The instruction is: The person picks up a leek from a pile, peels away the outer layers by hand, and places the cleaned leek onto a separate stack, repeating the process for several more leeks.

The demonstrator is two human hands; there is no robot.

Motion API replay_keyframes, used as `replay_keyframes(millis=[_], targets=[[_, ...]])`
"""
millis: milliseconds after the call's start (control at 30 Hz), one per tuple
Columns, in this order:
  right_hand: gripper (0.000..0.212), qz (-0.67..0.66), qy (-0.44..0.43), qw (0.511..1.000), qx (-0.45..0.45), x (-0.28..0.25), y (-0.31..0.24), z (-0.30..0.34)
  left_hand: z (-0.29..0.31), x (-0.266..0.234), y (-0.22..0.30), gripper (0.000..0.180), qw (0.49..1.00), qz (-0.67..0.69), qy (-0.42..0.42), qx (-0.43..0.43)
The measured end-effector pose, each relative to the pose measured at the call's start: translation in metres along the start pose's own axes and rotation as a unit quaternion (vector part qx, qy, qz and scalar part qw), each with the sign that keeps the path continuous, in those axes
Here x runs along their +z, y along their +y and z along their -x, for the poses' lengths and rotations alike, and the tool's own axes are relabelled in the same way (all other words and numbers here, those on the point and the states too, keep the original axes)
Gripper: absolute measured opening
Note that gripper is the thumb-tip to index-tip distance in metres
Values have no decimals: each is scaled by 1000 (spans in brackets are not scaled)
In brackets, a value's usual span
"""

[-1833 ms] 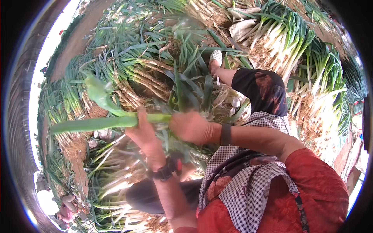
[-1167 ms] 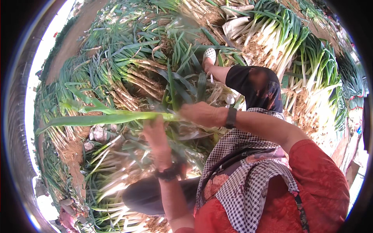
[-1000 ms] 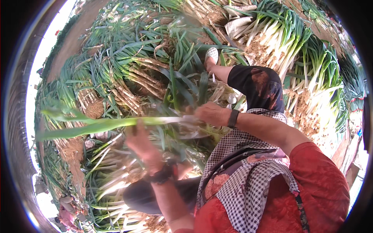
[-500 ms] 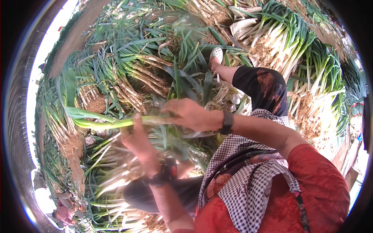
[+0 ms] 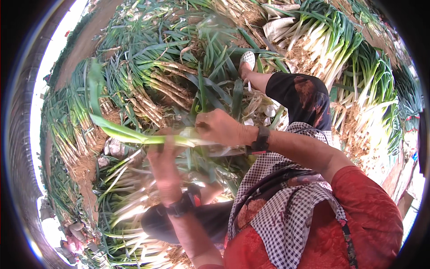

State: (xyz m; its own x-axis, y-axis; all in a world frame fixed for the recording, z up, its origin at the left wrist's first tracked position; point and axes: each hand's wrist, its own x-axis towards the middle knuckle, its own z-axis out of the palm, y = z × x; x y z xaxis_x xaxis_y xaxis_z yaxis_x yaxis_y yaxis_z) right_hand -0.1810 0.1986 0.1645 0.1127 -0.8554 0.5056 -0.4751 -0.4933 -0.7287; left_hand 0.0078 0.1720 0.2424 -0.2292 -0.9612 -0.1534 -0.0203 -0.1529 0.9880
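One leek (image 5: 122,134), lying crosswise, leaves (image 5: 95,87) leftward: your left hand (image 5: 164,156) is gripping it; your right hand (image 5: 224,128) beside pale part (image 5: 204,142), pinch unclear.

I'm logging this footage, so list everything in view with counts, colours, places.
Held green onion: one, green and whitish, between both hands
Brown-stemmed green onions: many, green and brown, mostly upper left
White-stemmed green onions: many, green and white, right and lower left
Wrinkled sheet: one, beige, top, right of centre
Shoe: one, whitish, upper centre
Checked cloth: one, black and white, over lap
Top: one, red, lower right
Trousers: one pair, dark, legs
Wristbands: two, dark, one per wrist
Left hand: one, bare, around held onion
Right hand: one, bare, at its pale end
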Motion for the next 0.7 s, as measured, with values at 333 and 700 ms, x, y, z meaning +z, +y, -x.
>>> replay_keyframes(millis=[333,700], targets=[[24,-254,-34,886,386,-1,1,13,8,-5,-27,33,994,95,-36,34],[19,-204,22,926,318,33,17,38,11,-16,-59,28,994,-78,69,-26]])
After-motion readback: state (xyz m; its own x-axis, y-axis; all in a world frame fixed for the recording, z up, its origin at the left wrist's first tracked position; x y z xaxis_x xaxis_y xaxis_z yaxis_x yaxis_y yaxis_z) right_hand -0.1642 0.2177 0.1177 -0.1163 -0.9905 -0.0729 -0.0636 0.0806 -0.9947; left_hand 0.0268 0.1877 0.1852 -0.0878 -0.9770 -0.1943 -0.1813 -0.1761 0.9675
